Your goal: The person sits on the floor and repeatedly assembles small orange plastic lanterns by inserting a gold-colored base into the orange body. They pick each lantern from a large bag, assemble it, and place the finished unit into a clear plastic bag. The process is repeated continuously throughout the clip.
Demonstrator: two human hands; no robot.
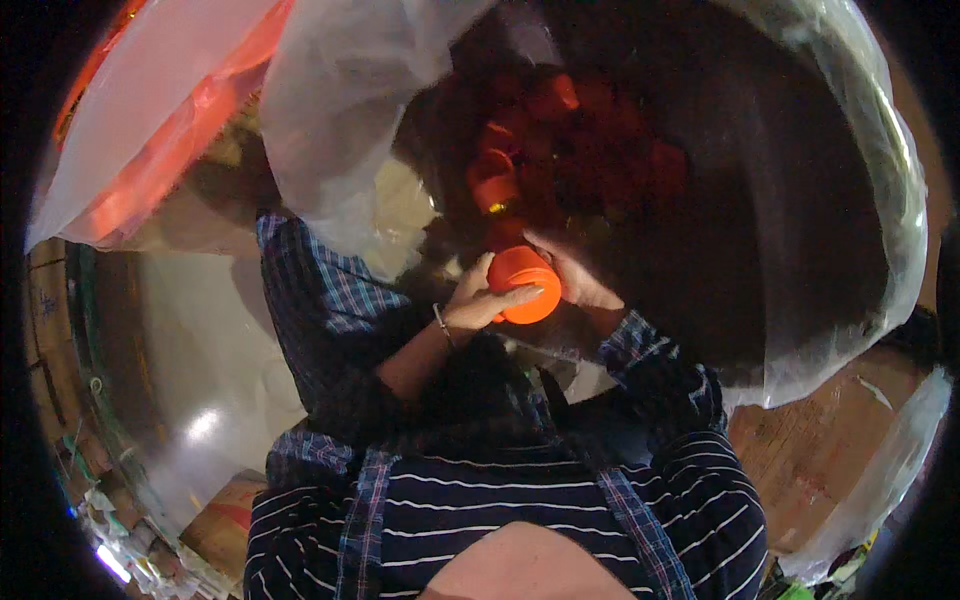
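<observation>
An orange plastic cup-like piece [523, 282] sits between both my hands, just in front of my chest. My left hand [482, 298] wraps its left side, fingers laid across the rim. My right hand [580, 280] grips its right side from behind. Both sleeves are dark blue plaid. Right behind the hands, a large clear plastic bag [850, 200] gapes wide and holds several more orange pieces [560, 140] piled in its dark inside.
Another clear plastic bag with an orange glow [170, 110] lies at the upper left. A shiny metal surface [190, 370] curves along the left. A brown cardboard surface [810, 460] lies at the lower right, under a plastic sheet edge [890, 460].
</observation>
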